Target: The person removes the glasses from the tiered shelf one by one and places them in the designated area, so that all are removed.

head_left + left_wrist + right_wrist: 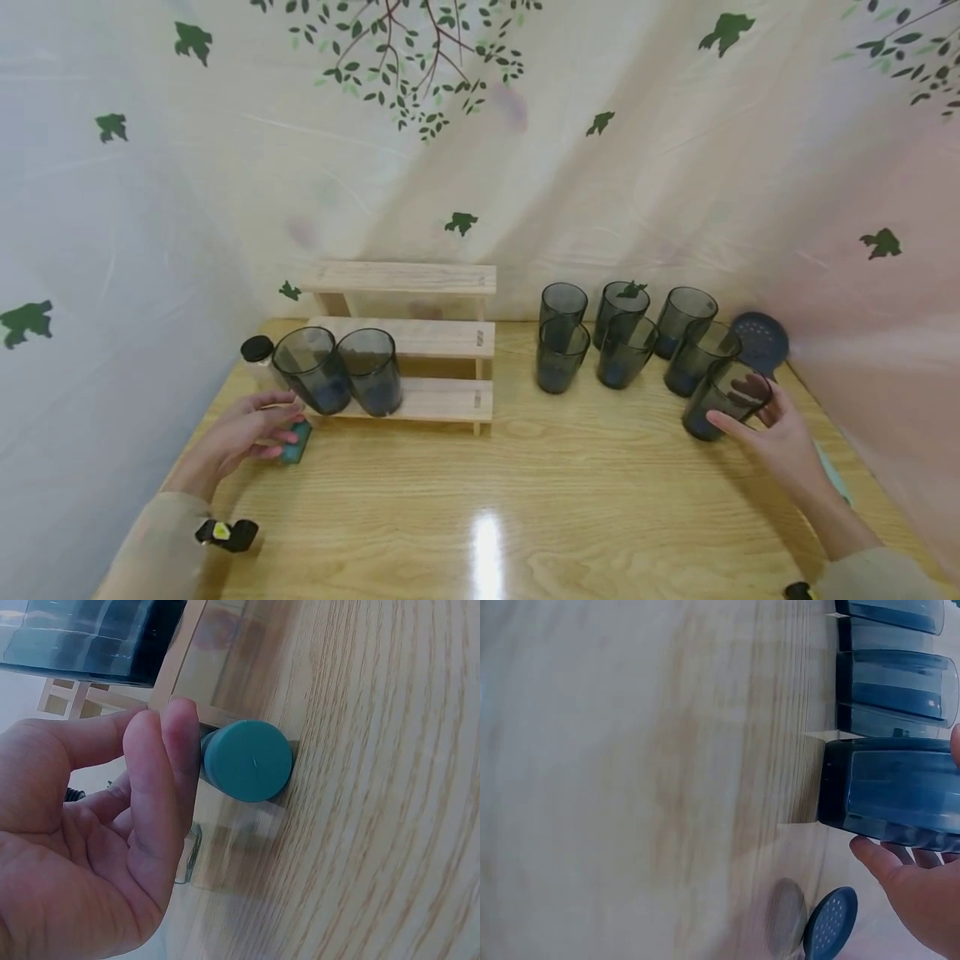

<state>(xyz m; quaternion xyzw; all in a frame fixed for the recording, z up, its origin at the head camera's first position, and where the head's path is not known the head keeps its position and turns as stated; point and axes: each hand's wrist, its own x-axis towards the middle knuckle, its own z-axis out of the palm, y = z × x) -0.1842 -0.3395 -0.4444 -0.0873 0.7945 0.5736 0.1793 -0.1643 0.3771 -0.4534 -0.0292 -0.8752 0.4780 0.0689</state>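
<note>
My right hand [783,446] grips a smoky drinking glass [716,390] at the table's right side, thumb in front and fingers behind. The glass tilts slightly in the head view, and the right wrist view shows its base [836,784] close to the tabletop. On the left, my left hand [234,435] is loosely curled with nothing in its grasp. Its fingers lie beside a teal cylinder [251,761], seen end-on in the left wrist view. Just above those fingers, two more smoky glasses, a left one [309,371] and a right one [369,375], stand side by side on the wooden rack's low step.
The three-step wooden rack [442,400] stands at the back left. A black-lidded jar [257,350] is beside it. Several smoky glasses [558,358] form two rows at the back right. A dark blue perforated ladle [759,340] leans near the right wall.
</note>
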